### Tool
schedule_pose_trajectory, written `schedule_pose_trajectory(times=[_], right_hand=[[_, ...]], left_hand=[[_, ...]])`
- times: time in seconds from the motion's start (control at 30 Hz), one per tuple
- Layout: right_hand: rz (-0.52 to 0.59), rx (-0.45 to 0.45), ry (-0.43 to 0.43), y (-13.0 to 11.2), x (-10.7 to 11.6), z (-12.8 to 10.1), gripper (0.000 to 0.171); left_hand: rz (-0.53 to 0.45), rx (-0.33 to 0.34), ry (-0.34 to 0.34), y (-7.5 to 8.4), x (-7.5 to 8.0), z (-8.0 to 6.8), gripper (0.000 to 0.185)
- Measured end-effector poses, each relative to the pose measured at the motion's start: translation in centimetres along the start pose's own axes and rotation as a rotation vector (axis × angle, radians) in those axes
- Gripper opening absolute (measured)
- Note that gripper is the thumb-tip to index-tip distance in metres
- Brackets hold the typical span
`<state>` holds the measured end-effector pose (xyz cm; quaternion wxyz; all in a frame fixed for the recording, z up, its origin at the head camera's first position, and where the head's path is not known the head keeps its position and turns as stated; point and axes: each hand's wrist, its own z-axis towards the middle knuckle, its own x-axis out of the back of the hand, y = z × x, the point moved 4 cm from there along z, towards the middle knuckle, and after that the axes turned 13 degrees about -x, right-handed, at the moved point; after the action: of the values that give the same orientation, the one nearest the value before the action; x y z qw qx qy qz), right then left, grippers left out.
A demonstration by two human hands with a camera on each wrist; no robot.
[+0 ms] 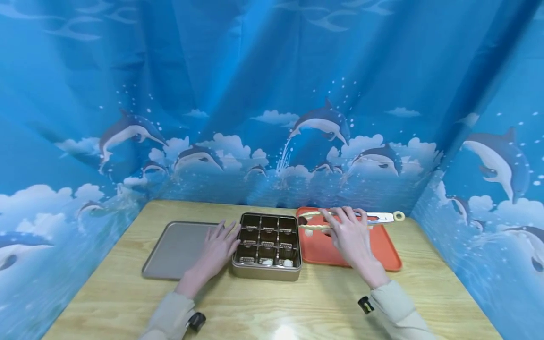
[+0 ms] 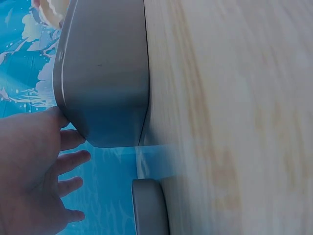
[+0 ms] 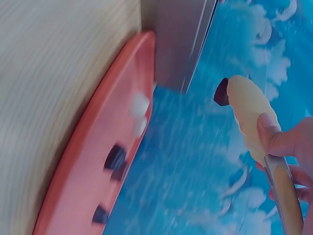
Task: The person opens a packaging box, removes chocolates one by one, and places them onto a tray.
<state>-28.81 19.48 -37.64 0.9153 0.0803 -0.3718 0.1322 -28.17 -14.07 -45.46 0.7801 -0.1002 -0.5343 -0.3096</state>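
Note:
My right hand [image 1: 350, 238] grips a pair of tongs [image 1: 384, 217] with cream, scalloped tips and metal arms. Pinched between the tips is a dark brown, chocolate-like piece [image 3: 221, 92], held up near the right rim of a metal box [image 1: 267, 272]. Dividers split that box into several compartments. White pieces sit in the front middle compartment and, as a second white piece [image 1: 288, 263], in the front right one. At the box's left side my left hand [image 1: 217, 252] touches the rim, its fingers spread.
An orange tray [image 1: 327, 252] lies right of the box, bearing white pieces [image 3: 140, 105] and dark pieces [image 3: 116, 156]. Left of the box, a flat grey metal lid or tray [image 1: 180, 248] lies partly under my left hand. A dolphin-print curtain [image 1: 263, 118] surrounds the wooden table [image 1: 238, 307].

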Motion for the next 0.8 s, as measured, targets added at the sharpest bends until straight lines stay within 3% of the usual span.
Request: schedule_pose_trajectory(times=[0.27, 0.47, 0.67, 0.8], right_hand=[[-0.070, -0.079, -0.008, 5.8, 0.0, -1.3, 0.051], [-0.098, -0.083, 0.035, 9.3, -0.4, -2.4, 0.046], [-0.095, -0.057, 0.044, 11.1, -0.9, -3.2, 0.046], [-0.140, -0.077, -0.027, 11.6, -1.3, -3.3, 0.041]], left_hand=[[0.005, 0.006, -0.022, -0.1, 0.0, -0.2, 0.050], [0.007, 0.007, -0.021, 0.0, 0.0, -0.2, 0.050], [0.010, 0.001, -0.016, 0.0, 0.0, -0.2, 0.050], [0.012, -0.005, -0.008, 0.1, 0.0, -0.2, 0.050]])
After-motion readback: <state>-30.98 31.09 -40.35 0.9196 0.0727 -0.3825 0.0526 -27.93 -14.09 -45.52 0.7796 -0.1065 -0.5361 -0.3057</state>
